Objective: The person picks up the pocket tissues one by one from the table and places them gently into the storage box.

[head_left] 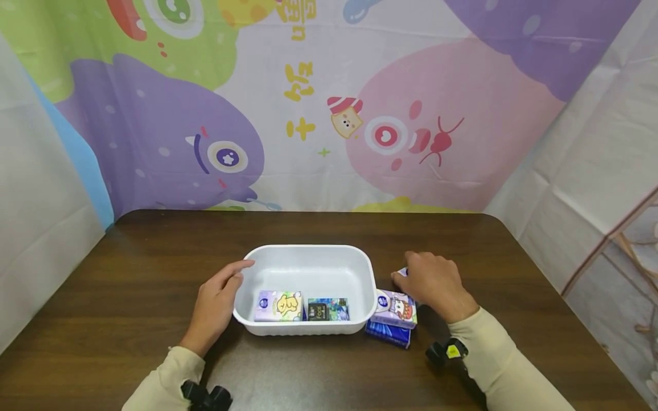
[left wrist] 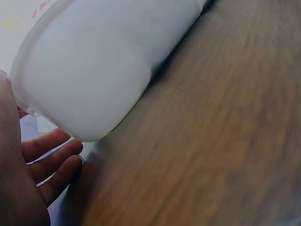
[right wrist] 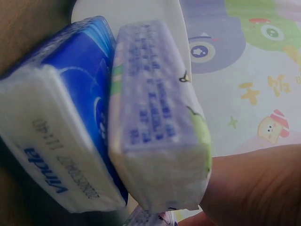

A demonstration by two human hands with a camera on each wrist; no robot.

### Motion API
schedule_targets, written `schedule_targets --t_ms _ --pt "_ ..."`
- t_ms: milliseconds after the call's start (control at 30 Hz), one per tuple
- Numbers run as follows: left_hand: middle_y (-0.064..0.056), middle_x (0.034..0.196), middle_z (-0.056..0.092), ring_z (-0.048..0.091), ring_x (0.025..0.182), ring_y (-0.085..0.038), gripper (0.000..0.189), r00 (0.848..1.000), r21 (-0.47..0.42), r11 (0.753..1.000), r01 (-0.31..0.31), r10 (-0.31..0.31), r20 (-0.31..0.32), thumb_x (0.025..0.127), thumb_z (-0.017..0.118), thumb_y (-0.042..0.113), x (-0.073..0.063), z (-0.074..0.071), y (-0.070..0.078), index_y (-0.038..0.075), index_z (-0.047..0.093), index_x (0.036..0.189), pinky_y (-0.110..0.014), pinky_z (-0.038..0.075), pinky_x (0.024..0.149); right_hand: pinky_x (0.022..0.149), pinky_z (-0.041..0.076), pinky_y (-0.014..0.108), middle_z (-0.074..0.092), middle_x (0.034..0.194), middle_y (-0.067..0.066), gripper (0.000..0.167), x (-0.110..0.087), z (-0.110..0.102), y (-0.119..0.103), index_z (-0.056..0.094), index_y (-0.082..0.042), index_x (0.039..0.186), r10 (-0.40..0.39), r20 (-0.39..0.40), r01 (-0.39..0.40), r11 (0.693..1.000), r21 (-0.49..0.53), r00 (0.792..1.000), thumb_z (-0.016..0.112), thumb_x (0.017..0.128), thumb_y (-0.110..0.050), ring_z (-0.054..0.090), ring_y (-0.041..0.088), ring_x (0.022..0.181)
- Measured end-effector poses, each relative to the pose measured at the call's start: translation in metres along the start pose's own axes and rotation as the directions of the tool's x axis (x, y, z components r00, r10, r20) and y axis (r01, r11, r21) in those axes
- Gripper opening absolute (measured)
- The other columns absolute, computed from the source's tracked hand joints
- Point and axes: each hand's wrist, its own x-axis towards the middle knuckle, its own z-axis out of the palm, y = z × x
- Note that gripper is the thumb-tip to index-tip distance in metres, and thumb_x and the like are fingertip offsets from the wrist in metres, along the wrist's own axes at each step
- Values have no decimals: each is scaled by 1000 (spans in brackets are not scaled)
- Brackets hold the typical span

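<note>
A white plastic basin (head_left: 308, 268) stands on the table with two small tissue packs inside: a lilac pack with a yellow dog (head_left: 279, 306) and a black-and-blue-green pack (head_left: 328, 309). My left hand (head_left: 216, 302) rests against the basin's left rim, and the left wrist view shows its fingers (left wrist: 59, 165) extended beside the outer wall. Right of the basin, a lilac cartoon tissue pack (head_left: 394, 309) lies on a dark blue tissue pack (head_left: 388, 333). Just beyond them my right hand (head_left: 434, 285) grips another tissue pack (head_left: 403, 272), mostly hidden by the hand.
The brown wooden table (head_left: 308, 371) reaches back to a cartoon-printed cloth (head_left: 308, 182). White cloth hangs at both sides. Each wrist carries a black camera, such as the one on the left cuff (head_left: 205, 396).
</note>
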Motion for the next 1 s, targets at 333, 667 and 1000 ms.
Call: schedule_targets --t_ms 333,667,1000 --pt "-11 139 59 51 129 -29 34 1000 -1 1000 -12 12 -8 106 44 22 0 0 1 14 66 130 -54 37 107 62 53 48 70 98 16 50 0 1 -1 68 -1 115 -10 -39 11 1000 15 999 69 90 -45 64 30 75" --pt "-11 135 61 54 123 -27 33 1000 11 1000 -13 13 -18 106 44 21 1 1 0 14 67 129 -51 39 104 66 54 50 69 99 15 48 1 3 -1 68 -2 114 -30 -62 31 999 24 998 66 91 -44 65 31 79" --pt "-11 126 65 55 109 -23 33 999 35 999 -16 18 -40 105 45 20 1 1 -1 16 68 128 -43 41 95 70 55 50 70 103 13 47 2 4 -2 68 -3 116 -35 -66 37 999 40 997 66 92 -44 65 30 85"
